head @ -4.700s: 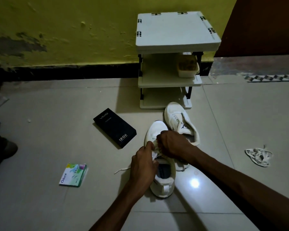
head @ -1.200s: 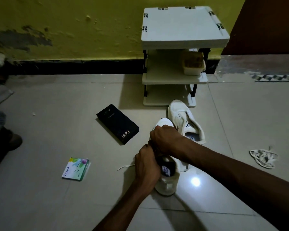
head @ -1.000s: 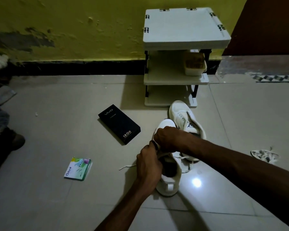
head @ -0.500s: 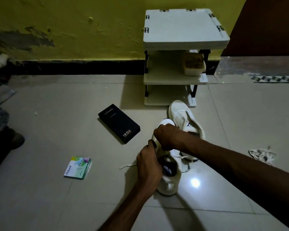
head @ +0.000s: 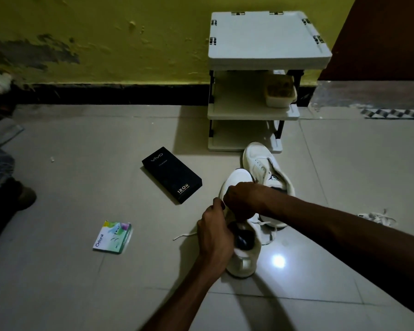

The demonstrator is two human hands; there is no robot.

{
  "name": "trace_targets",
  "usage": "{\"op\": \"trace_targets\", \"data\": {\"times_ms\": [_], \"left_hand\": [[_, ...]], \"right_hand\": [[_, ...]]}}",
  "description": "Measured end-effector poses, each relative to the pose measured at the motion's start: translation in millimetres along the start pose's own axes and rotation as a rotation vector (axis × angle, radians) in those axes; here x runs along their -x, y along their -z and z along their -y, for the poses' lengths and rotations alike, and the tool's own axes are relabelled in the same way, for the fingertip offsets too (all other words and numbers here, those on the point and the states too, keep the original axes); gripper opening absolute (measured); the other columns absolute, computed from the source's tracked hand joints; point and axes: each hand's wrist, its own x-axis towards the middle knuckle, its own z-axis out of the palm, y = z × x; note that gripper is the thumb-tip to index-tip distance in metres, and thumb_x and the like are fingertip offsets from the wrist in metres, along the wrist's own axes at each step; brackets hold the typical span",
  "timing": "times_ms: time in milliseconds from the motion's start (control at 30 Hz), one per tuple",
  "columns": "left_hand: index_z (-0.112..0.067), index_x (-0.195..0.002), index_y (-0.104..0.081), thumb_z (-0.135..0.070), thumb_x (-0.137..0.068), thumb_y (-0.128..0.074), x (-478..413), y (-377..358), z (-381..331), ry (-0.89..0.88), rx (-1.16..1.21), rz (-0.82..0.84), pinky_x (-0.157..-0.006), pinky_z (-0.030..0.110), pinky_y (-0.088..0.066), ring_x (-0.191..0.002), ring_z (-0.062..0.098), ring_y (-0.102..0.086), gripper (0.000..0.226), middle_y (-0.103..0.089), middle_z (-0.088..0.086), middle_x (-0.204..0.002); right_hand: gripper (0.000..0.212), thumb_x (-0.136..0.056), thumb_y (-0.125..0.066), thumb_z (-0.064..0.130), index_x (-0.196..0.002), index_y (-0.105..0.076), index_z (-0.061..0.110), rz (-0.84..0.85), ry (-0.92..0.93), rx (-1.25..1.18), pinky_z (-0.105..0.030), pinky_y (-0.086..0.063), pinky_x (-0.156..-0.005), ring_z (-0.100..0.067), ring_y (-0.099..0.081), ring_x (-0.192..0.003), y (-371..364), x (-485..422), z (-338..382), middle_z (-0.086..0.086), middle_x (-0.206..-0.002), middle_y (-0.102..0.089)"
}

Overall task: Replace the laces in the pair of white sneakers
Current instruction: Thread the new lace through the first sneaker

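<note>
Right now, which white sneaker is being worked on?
The nearer sneaker, heel toward the camera: the left hand and right hand both grip it. The farther sneaker, by the shelf, is in no hand.

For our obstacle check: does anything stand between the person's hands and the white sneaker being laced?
Nothing visible does. The left hand and the right hand are both on the near sneaker; the black vivo box lies apart to its left.

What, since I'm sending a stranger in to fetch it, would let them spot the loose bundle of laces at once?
Start at the white shelf rack against the yellow wall; two white sneakers sit on the floor before it. Right of them, beyond the right forearm, lies the bundle of laces: a small white tangle alone on the tile, threaded through no shoe.
</note>
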Motion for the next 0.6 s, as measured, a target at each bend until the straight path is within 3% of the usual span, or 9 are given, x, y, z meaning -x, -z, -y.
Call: {"op": "trace_targets", "data": {"times_ms": [100, 200, 300, 367, 467, 533, 600], "left_hand": [[-0.014, -0.122, -0.051, -0.001, -0.087, -0.063, -1, 1, 0, -0.003, -0.012, 0.019, -0.092, 0.033, -0.051, -0.110, 0.024, -0.062, 0.039, -0.062, 0.007, -0.120], [-0.014, -0.126, -0.051, -0.004, -0.089, -0.062, -3, 0, 0, -0.030, -0.073, 0.036, -0.094, 0.032, -0.051, -0.110, 0.024, -0.061, 0.041, -0.062, 0.006, -0.121], [-0.015, -0.122, -0.052, -0.005, -0.089, -0.062, -5, 0, 1, -0.038, -0.094, 0.038, -0.093, 0.034, -0.051, -0.109, 0.024, -0.061, 0.037, -0.062, 0.005, -0.120], [-0.016, -0.117, -0.053, -0.007, -0.088, -0.064, -5, 1, 2, -0.035, -0.094, 0.035, -0.091, 0.034, -0.051, -0.107, 0.025, -0.061, 0.032, -0.063, 0.005, -0.117], [-0.017, -0.112, -0.053, -0.010, -0.087, -0.066, -5, 1, 3, -0.041, -0.086, 0.035, -0.087, 0.033, -0.052, -0.104, 0.024, -0.062, 0.029, -0.063, 0.004, -0.114], [-0.018, -0.114, -0.053, -0.011, -0.088, -0.066, -5, 1, 4, -0.042, -0.093, 0.032, -0.085, 0.032, -0.051, -0.104, 0.024, -0.062, 0.029, -0.064, 0.003, -0.114], [-0.018, -0.115, -0.053, -0.010, -0.088, -0.065, -6, 0, 5, -0.049, -0.110, 0.036, -0.087, 0.032, -0.050, -0.104, 0.023, -0.062, 0.031, -0.064, 0.002, -0.115]], "right_hand": [[0.028, -0.095, -0.054, 0.022, -0.119, -0.059, 0.008, -0.021, -0.058, 0.021, -0.033, -0.040, -0.070, -0.031, -0.060, -0.108, -12, -2, 0, -0.012, -0.122, -0.058], [0.012, -0.097, -0.050, 0.028, -0.094, -0.052, 0.017, -0.150, -0.137, -0.062, -0.033, -0.035, -0.075, -0.032, -0.054, -0.115, -25, -1, 0, -0.012, -0.126, -0.054], [0.034, -0.094, -0.054, 0.035, -0.114, -0.051, 0.008, -0.252, -0.218, -0.205, -0.032, -0.036, -0.079, -0.029, -0.052, -0.115, -37, 1, 2, -0.014, -0.124, -0.053], [0.042, -0.092, -0.058, 0.035, -0.116, -0.052, 0.001, -0.280, -0.246, -0.262, -0.031, -0.036, -0.078, -0.029, -0.054, -0.112, -45, 1, 3, -0.014, -0.119, -0.055], [0.037, -0.091, -0.060, 0.032, -0.110, -0.056, 0.000, -0.254, -0.283, -0.390, -0.028, -0.036, -0.073, -0.029, -0.059, -0.105, -48, 1, -1, -0.015, -0.114, -0.061], [0.017, -0.093, -0.055, 0.021, -0.093, -0.056, 0.005, -0.287, -0.287, -0.434, -0.027, -0.034, -0.067, -0.030, -0.060, -0.095, -46, -1, -7, -0.017, -0.110, -0.063], [0.018, -0.091, -0.055, 0.020, -0.079, -0.052, 0.008, -0.321, -0.289, -0.470, -0.026, -0.034, -0.064, -0.030, -0.060, -0.084, -41, -5, -12, -0.017, -0.097, -0.065]]}}
